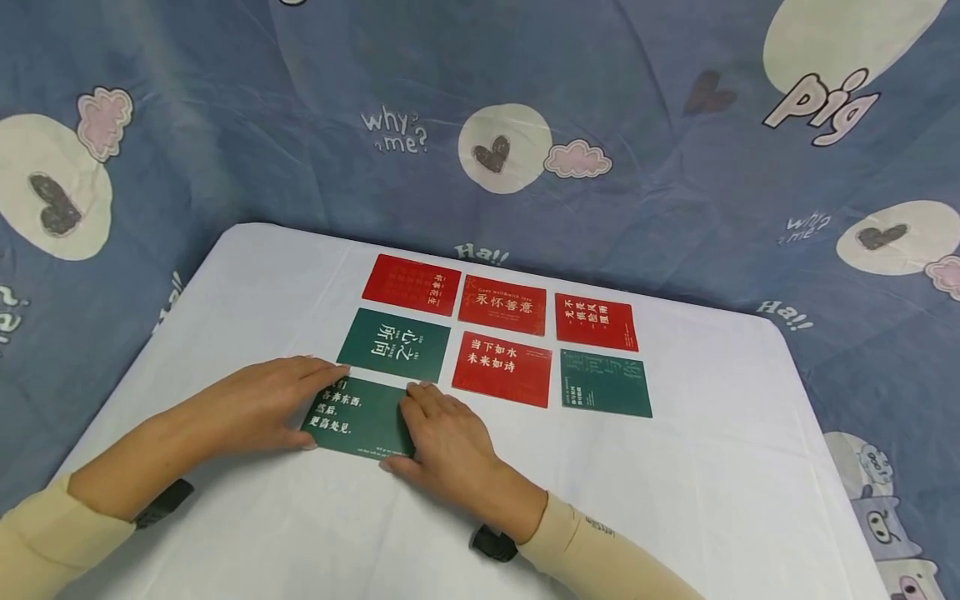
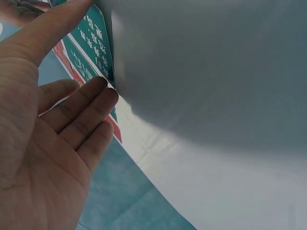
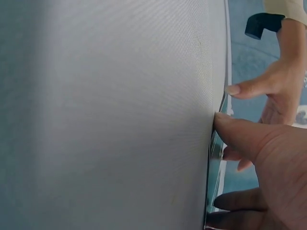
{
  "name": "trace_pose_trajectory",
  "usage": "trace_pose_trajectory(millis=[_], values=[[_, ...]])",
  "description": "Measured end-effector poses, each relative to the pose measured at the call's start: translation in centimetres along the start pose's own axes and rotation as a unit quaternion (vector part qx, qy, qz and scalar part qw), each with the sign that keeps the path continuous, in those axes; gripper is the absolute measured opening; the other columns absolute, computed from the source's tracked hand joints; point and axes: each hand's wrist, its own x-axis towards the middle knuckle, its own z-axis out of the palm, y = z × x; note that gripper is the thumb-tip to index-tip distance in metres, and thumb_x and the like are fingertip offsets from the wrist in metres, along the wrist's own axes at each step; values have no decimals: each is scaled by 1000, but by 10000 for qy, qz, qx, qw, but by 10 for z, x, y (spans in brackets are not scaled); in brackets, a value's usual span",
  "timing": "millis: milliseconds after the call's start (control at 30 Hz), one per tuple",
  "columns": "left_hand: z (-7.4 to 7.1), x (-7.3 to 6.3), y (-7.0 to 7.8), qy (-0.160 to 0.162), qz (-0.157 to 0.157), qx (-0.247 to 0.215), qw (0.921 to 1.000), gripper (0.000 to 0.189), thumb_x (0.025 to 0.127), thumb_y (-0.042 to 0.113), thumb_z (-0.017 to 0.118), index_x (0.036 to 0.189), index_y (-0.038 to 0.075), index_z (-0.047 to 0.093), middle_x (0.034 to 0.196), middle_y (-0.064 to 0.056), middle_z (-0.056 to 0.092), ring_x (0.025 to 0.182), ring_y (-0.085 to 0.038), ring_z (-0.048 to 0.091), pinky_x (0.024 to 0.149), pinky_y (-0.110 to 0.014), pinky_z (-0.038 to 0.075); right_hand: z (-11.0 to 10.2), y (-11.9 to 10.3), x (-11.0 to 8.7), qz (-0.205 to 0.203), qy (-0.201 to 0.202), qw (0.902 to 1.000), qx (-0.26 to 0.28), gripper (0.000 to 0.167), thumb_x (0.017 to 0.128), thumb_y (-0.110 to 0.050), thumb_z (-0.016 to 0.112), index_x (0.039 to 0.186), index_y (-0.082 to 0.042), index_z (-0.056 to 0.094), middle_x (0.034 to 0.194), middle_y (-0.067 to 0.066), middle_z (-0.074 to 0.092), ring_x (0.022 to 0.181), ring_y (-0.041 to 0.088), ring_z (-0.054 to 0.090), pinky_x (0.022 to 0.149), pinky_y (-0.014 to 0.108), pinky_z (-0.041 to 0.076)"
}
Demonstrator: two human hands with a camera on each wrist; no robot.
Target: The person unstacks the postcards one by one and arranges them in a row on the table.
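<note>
A green card point(image 1: 358, 417) with white writing lies on the white table at the near left of a group of cards. My left hand point(image 1: 258, 408) touches its left side, fingertips by the far corner and thumb by the near one. On the card's right end rests my right hand point(image 1: 450, 442), its fingertips at the far edge and thumb at the near edge, covering that end. In the left wrist view, the left fingers point(image 2: 86, 112) are extended loosely. The right thumb point(image 3: 235, 132) meets the card's edge in the right wrist view. Just beyond lies another green card point(image 1: 393, 344).
A red card point(image 1: 501, 369) and a green card point(image 1: 606, 383) continue the middle row. Behind them lie three red cards: left point(image 1: 411, 285), middle point(image 1: 502, 305) and right point(image 1: 596, 322). The white tablecloth point(image 1: 697, 483) extends rightward. A blue printed curtain point(image 1: 637, 183) hangs behind the table.
</note>
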Motion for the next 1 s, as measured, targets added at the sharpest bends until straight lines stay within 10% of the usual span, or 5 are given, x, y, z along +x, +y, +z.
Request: trace_pose_trajectory(millis=[1000], values=[[-1,6,3,-65,46,196,9998,78,66,31,100,131,1,69,130,-13,65,118,-33,63,99,-50,56,0,2,1,-106,-142,9998,-59,75,90,-57,76,144,-7,62,152,10,56,141,26,52,113,36,45]])
